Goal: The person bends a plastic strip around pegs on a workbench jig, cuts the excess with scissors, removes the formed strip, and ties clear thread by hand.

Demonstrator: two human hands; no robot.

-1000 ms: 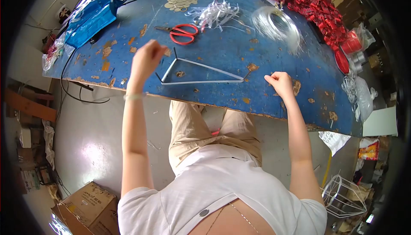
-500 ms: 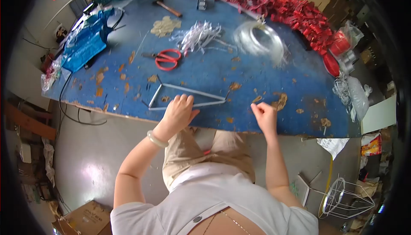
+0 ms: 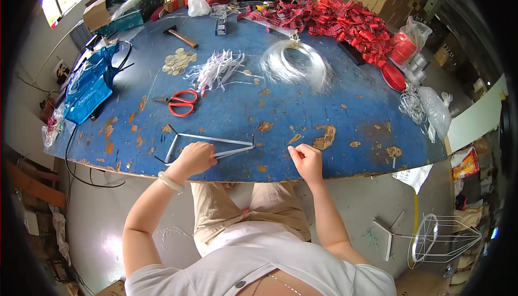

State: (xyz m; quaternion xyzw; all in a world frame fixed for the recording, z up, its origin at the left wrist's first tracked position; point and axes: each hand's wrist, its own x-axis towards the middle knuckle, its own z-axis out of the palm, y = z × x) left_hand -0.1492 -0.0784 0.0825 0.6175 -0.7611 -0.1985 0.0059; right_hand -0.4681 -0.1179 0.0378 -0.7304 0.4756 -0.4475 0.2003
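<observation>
My left hand (image 3: 195,159) is closed over the near side of a thin white triangular frame (image 3: 213,137) lying on the blue table (image 3: 226,118); what its fingers hold, if anything, is hidden. Dark pegs stand at the frame's corners. My right hand (image 3: 307,162) is closed near the table's front edge, to the right of the frame and apart from it, with thumb against curled fingers. Anything between them is too small to make out. Red-handled scissors (image 3: 183,103) lie behind the frame, close to a bundle of white strips (image 3: 217,70).
Farther back lie flat pale discs (image 3: 178,61), a hammer (image 3: 182,36) and a coil of clear strands (image 3: 295,63). Red plaid ribbon pieces (image 3: 345,23) cover the back right. A blue bag (image 3: 91,88) sits at the left. A wire frame (image 3: 442,239) stands at lower right.
The view has shifted, showing more of the table's back. My left hand has come down from above the frame's left end to its near side. My right hand stays closed.
</observation>
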